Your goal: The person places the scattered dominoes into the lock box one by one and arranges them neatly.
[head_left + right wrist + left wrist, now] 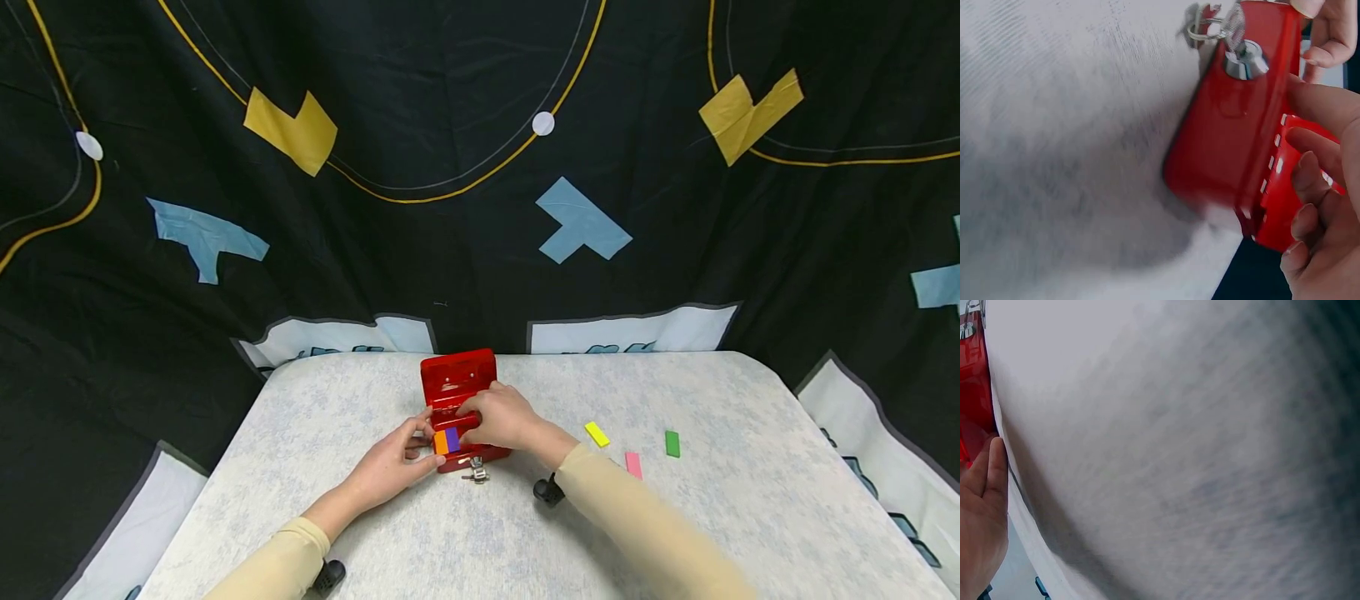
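The red box (pixel 495 455) sits on the table (pixel 750 517), out in front of the person, with its lid (pixel 456 365) tipped up at the back. Inside, on the left, I can see an orange block (pixel 440 442) and a purple block (pixel 452 439) side by side. The left hand (pixel 392 458) grips the left end of the box, with its thumb by the front corner and its fingers at the side. The right hand (pixel 508 418) is over the right part of the box, with bent fingers reaching down inside, and I can't tell if they hold anything. On the front of the box is a shiny lock (pixel 1246 62), and keys (pixel 1207 28) on a ring hang there. Off to the right, well apart from the box, three more blocks lie on the table: a yellow block (pixel 597 434), a pink block (pixel 633 465) and a green block (pixel 672 443). The pink one is just beside the right sleeve (pixel 637 517). Both sleeves are a pale cream color, and a small black thing (pixel 550 492) shows under the right wrist. The table is whitish with soft blue-gray marks. Behind it hangs a big black cloth (pixel 442 258) with gold shapes (pixel 292 133), blue shapes (pixel 581 221) and curvy yellow lines.
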`<state>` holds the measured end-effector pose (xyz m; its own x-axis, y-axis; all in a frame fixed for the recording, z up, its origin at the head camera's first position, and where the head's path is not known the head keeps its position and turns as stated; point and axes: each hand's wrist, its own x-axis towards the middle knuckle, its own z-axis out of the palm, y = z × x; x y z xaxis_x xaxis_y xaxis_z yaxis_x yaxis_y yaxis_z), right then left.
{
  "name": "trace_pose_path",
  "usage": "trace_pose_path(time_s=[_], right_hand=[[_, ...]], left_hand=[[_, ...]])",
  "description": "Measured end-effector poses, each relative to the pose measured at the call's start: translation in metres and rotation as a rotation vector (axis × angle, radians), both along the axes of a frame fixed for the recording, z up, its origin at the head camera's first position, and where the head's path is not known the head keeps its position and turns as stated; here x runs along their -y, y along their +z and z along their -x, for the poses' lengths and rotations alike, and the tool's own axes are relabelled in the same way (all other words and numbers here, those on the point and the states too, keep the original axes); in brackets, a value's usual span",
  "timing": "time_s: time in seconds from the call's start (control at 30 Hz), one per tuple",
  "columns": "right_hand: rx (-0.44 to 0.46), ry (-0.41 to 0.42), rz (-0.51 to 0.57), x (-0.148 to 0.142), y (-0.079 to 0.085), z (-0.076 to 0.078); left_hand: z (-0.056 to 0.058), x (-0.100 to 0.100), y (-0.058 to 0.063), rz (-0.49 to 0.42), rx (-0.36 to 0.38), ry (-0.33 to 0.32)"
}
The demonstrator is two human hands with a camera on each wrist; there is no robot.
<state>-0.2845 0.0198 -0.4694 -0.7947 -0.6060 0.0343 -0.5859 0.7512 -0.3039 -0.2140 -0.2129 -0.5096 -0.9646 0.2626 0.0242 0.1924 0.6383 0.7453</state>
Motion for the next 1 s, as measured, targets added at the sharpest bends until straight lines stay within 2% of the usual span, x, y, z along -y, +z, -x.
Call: trace_pose_path(time_s=[0.33,0.63,0.83,1.0], right_hand=[[-0.041,-0.009,0.067,-0.038,0.019,-0.007],[-0.121,-0.034,0.138,-0.093,0.029,-0.018],[-0.108,-0.09,0.216,-0.133,0.031,-0.023],[-0.097,-0.174,0.261,-0.169,0.026,-0.026]], left_hand=[[-0.001,0.001,0.001,0.003,0.002,0.001],[-0.002,0.001,0.0,-0.001,-0.003,0.009],[-0.002,0.0,0.001,0.004,0.002,0.009],[-0.002,-0.001,0.001,0.001,0.007,0.0]])
